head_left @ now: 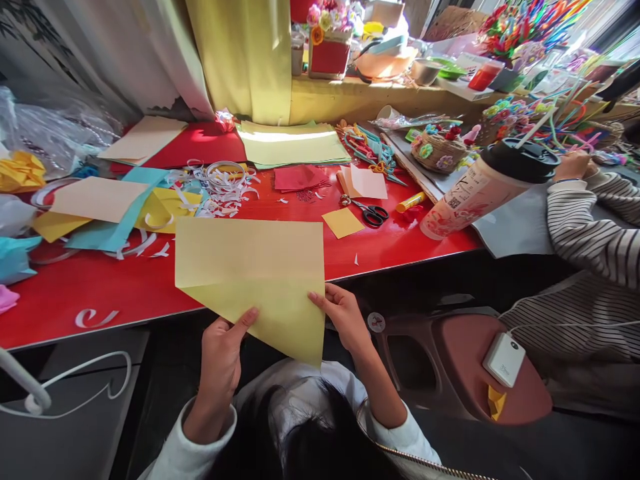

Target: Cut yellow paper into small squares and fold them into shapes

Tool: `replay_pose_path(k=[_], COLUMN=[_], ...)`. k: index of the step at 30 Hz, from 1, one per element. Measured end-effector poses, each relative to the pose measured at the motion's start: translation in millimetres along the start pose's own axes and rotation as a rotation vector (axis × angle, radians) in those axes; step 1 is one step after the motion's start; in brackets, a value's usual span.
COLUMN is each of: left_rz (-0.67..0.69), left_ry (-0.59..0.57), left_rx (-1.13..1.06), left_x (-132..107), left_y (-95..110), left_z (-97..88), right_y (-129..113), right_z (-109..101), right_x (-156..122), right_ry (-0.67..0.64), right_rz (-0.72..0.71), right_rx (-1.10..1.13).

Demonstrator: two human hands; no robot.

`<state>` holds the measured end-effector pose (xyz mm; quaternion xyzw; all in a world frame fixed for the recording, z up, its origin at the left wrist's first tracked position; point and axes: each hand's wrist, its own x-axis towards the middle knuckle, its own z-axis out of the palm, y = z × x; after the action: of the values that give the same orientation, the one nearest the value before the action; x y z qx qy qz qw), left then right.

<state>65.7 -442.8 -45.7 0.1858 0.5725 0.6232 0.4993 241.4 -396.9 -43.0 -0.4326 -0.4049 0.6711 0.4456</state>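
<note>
A large pale yellow sheet of paper point(255, 267) is held up in front of me, over the near edge of the red table. Its lower left side runs on a slant, and a faint crease crosses its middle. My left hand point(225, 347) pinches the slanted lower edge, thumb on top and fingers hidden behind. On the right edge my right hand point(345, 313) grips the same sheet, its thumb on the front. Beyond the sheet lie a small yellow paper square point(343, 223) and black-handled scissors point(374, 213).
White paper scraps point(227, 193), coloured sheets point(110, 200) and a paper stack point(295, 141) cover parts of the red table point(150, 287). A tilted drink cup point(475, 193) stands right, near another person's striped sleeve point(590, 227). A brown stool point(480, 360) holds a white power bank point(505, 359).
</note>
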Motion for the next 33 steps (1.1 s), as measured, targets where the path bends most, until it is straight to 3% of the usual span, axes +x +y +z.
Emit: replay_pose_path(k=[6,13,21,28,33], left_rz=[-0.042,0.057,0.099,0.137,0.079], left_ry=[-0.059,0.069,0.060,0.064,-0.008], left_rx=[0.007,-0.056,-0.059,-0.035,-0.057], left_x=[1,9,7,14,18], left_y=[5,11,11,20,26], left_z=[-3.2,-5.1,-3.9,-18.1,-31.4], right_y=[-2,-1,-2,-2,-4], right_z=[-1,-4,-4,-9,-12], right_x=[0,-1,-2,-2,-2], right_ry=[0.061,0.057,0.062,0.108,0.081], right_rz=[-0.071,-0.048,-0.059,-0.066,-0.039], right_rx=[0.011,-0.034,-0.093,-0.108,-0.093])
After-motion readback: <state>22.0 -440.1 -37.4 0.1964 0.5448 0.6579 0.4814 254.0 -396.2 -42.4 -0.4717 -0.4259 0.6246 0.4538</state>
